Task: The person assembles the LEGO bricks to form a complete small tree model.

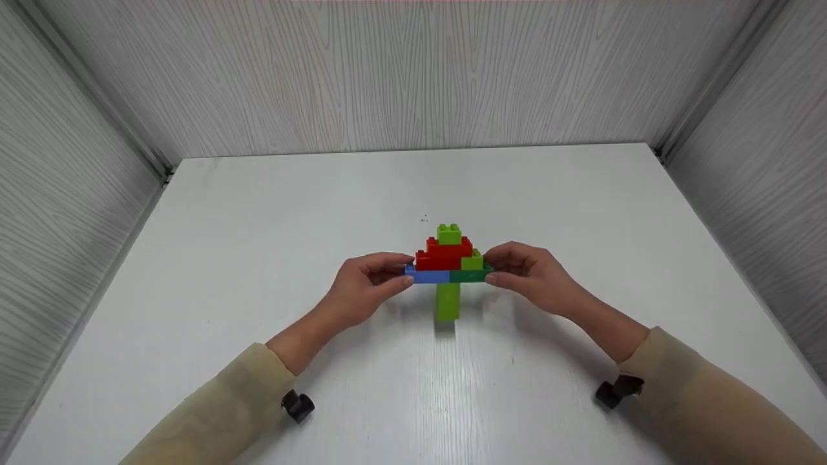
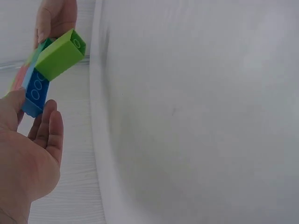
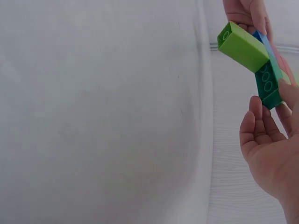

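A tree-shaped model of toy building bricks (image 1: 444,257) is held up between both hands. Its bottom is a light green column (image 1: 448,301), over which a blue brick (image 1: 429,276) and a dark green brick (image 1: 468,276) lie side by side. Red bricks and a small light green brick sit on those, with another light green brick (image 1: 449,234) on top. My left hand (image 1: 362,290) pinches the blue end between thumb and fingers. On the other side, my right hand (image 1: 536,278) pinches the dark green end. Both wrist views show the column's hollow underside.
Beneath the model spreads a white table (image 1: 291,213). Grey wood-grain panels (image 1: 413,77) rise behind it and at both sides. A small black device sits at each sleeve cuff (image 1: 646,368).
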The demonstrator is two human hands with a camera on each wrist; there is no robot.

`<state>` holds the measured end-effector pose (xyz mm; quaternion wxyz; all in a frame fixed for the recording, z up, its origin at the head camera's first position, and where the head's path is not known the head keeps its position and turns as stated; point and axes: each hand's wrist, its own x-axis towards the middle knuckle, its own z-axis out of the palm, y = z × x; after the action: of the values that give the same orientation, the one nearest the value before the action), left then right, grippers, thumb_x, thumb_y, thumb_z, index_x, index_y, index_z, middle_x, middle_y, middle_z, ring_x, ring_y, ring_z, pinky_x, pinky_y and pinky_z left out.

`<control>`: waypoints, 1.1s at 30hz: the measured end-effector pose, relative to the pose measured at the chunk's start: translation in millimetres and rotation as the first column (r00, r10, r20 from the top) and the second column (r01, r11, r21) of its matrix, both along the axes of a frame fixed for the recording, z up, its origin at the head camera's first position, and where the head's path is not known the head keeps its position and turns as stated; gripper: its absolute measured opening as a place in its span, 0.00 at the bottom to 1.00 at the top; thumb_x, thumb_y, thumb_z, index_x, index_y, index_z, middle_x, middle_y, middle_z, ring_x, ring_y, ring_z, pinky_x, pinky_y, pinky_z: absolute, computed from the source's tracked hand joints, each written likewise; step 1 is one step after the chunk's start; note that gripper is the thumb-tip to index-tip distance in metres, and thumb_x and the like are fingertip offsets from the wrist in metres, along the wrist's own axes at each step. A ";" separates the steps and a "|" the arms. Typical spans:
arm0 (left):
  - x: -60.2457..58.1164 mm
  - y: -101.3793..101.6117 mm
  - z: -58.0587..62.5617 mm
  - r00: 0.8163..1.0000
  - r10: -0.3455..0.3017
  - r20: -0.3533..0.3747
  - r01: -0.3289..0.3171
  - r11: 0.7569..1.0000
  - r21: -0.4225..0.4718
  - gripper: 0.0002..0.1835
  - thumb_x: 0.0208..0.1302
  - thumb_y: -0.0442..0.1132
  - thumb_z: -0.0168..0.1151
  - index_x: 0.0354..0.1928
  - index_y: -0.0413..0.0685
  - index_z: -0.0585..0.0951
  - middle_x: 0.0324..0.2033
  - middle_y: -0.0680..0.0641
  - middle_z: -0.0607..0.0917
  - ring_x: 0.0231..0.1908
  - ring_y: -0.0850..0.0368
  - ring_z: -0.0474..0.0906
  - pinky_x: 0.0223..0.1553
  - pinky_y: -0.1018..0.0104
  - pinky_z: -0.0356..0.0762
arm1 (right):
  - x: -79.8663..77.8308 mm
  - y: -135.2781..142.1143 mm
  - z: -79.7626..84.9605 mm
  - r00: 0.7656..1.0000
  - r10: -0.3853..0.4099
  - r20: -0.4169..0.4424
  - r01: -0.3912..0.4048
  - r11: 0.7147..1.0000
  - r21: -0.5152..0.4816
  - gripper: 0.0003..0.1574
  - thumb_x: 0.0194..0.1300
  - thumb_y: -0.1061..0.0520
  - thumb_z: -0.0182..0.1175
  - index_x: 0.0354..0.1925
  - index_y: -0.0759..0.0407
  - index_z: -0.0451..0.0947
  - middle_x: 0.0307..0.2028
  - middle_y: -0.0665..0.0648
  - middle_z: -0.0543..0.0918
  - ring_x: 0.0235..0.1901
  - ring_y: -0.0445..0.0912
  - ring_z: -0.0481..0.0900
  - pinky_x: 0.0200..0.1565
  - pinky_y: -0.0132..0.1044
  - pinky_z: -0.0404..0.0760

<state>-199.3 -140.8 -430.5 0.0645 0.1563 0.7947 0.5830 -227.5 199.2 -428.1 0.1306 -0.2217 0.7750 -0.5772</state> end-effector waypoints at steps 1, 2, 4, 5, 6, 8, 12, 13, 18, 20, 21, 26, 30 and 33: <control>-1.9 0.6 0.4 1.000 0.005 0.010 -0.005 1.000 0.014 0.20 0.72 0.43 0.72 0.64 0.53 0.86 0.55 0.50 0.89 0.50 0.53 0.87 0.53 0.62 0.85 | -1.8 -0.1 -0.1 1.000 -0.006 0.002 0.006 1.000 -0.007 0.19 0.73 0.58 0.69 0.60 0.58 0.82 0.53 0.59 0.87 0.51 0.59 0.85 0.54 0.40 0.86; -3.8 1.3 0.8 1.000 0.013 0.021 -0.014 1.000 0.024 0.20 0.72 0.43 0.72 0.64 0.54 0.86 0.54 0.51 0.89 0.50 0.52 0.88 0.53 0.62 0.85 | -3.7 -0.3 -0.3 1.000 -0.012 0.003 0.012 1.000 -0.014 0.19 0.74 0.58 0.69 0.60 0.58 0.82 0.52 0.59 0.87 0.51 0.61 0.85 0.55 0.40 0.86; -8.3 2.6 0.9 0.999 0.025 0.038 -0.027 0.999 0.047 0.19 0.72 0.42 0.72 0.63 0.53 0.86 0.53 0.50 0.89 0.49 0.48 0.88 0.52 0.60 0.86 | -7.8 -1.0 -0.9 1.000 -0.026 0.006 0.027 0.999 -0.020 0.18 0.75 0.58 0.67 0.60 0.59 0.82 0.51 0.60 0.87 0.51 0.65 0.84 0.55 0.40 0.86; -10.4 3.1 1.0 0.998 0.030 0.048 -0.033 0.998 0.060 0.19 0.73 0.42 0.71 0.63 0.52 0.86 0.52 0.50 0.90 0.49 0.45 0.89 0.51 0.60 0.86 | -9.9 -1.4 -1.2 0.999 -0.035 0.006 0.035 0.999 -0.018 0.18 0.75 0.58 0.67 0.60 0.59 0.82 0.51 0.60 0.88 0.50 0.67 0.84 0.55 0.39 0.85; -12.7 3.7 0.9 0.998 0.036 0.057 -0.040 0.997 0.071 0.19 0.73 0.42 0.71 0.63 0.52 0.86 0.51 0.50 0.90 0.49 0.43 0.89 0.50 0.59 0.86 | -12.0 -1.8 -1.5 0.999 -0.043 0.008 0.043 0.999 -0.015 0.17 0.76 0.58 0.66 0.60 0.59 0.82 0.51 0.61 0.88 0.50 0.68 0.84 0.55 0.39 0.85; -17.4 4.8 0.2 0.996 0.047 0.077 -0.053 0.995 0.086 0.18 0.74 0.42 0.70 0.63 0.52 0.86 0.50 0.49 0.91 0.49 0.39 0.88 0.49 0.59 0.86 | -15.9 -2.8 -2.2 0.998 -0.056 0.011 0.056 0.998 0.000 0.18 0.77 0.57 0.65 0.61 0.59 0.82 0.51 0.62 0.88 0.50 0.69 0.84 0.54 0.39 0.85; -26.0 5.6 -2.6 0.991 0.067 0.113 -0.078 0.992 0.099 0.18 0.75 0.43 0.69 0.64 0.52 0.86 0.49 0.46 0.91 0.49 0.39 0.89 0.46 0.61 0.85 | -23.0 -4.5 -3.2 0.996 -0.081 0.037 0.079 0.996 0.033 0.19 0.77 0.55 0.65 0.63 0.58 0.82 0.51 0.62 0.88 0.51 0.66 0.85 0.53 0.38 0.85; -27.9 5.7 -3.3 0.991 0.071 0.117 -0.083 0.991 0.101 0.18 0.75 0.43 0.69 0.64 0.52 0.86 0.49 0.45 0.91 0.49 0.40 0.89 0.46 0.61 0.85 | -24.3 -4.9 -3.3 0.995 -0.083 0.047 0.081 0.996 0.038 0.20 0.77 0.55 0.65 0.63 0.58 0.82 0.51 0.63 0.87 0.51 0.65 0.85 0.54 0.38 0.85; -36.7 6.6 -6.7 0.989 0.083 0.125 -0.095 0.991 0.094 0.18 0.76 0.44 0.68 0.64 0.52 0.86 0.47 0.44 0.91 0.45 0.48 0.90 0.44 0.61 0.84 | -31.6 -6.0 -5.4 0.992 -0.098 0.073 0.093 0.993 0.077 0.23 0.75 0.54 0.67 0.65 0.58 0.81 0.52 0.63 0.88 0.52 0.59 0.86 0.55 0.38 0.85; -40.4 7.3 -8.6 0.988 0.087 0.130 -0.100 0.991 0.091 0.18 0.76 0.44 0.68 0.64 0.52 0.86 0.46 0.46 0.92 0.44 0.50 0.90 0.43 0.61 0.84 | -35.0 -6.4 -6.7 0.992 -0.105 0.073 0.099 0.992 0.082 0.23 0.75 0.55 0.68 0.65 0.58 0.81 0.52 0.65 0.88 0.51 0.58 0.87 0.54 0.39 0.85; -42.2 7.5 -9.6 0.987 0.089 0.134 -0.102 0.991 0.092 0.18 0.76 0.44 0.68 0.63 0.52 0.86 0.46 0.46 0.92 0.44 0.51 0.90 0.43 0.62 0.83 | -36.8 -6.7 -7.5 0.992 -0.108 0.072 0.102 0.991 0.082 0.23 0.75 0.55 0.68 0.65 0.58 0.82 0.52 0.65 0.88 0.51 0.58 0.87 0.54 0.40 0.85; -50.1 8.0 -14.1 0.986 0.083 0.146 -0.097 0.992 0.086 0.19 0.76 0.45 0.68 0.64 0.51 0.85 0.46 0.45 0.91 0.44 0.50 0.91 0.41 0.63 0.83 | -46.2 -8.1 -11.9 0.989 -0.125 0.073 0.119 0.989 0.088 0.22 0.76 0.55 0.67 0.64 0.58 0.82 0.50 0.62 0.89 0.50 0.58 0.87 0.54 0.42 0.84; -56.6 7.5 -17.0 0.984 0.081 0.161 -0.090 0.995 0.051 0.20 0.75 0.44 0.69 0.66 0.53 0.85 0.48 0.47 0.91 0.45 0.50 0.90 0.40 0.63 0.83 | -52.6 -9.0 -14.9 0.988 -0.131 0.080 0.120 0.985 0.122 0.22 0.77 0.52 0.66 0.64 0.58 0.82 0.52 0.60 0.88 0.51 0.56 0.85 0.53 0.42 0.84; -62.2 7.3 -18.8 0.981 0.084 0.173 -0.089 0.996 0.021 0.21 0.74 0.44 0.70 0.66 0.54 0.84 0.48 0.48 0.90 0.45 0.51 0.90 0.38 0.63 0.82 | -56.7 -9.8 -16.5 0.987 -0.135 0.084 0.121 0.981 0.151 0.23 0.77 0.50 0.66 0.65 0.57 0.82 0.54 0.58 0.87 0.51 0.55 0.83 0.52 0.41 0.84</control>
<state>-261.5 -133.4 -449.2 0.1050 0.0718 0.7838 0.6078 -284.2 189.4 -444.7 0.1454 -0.1339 0.8206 -0.5362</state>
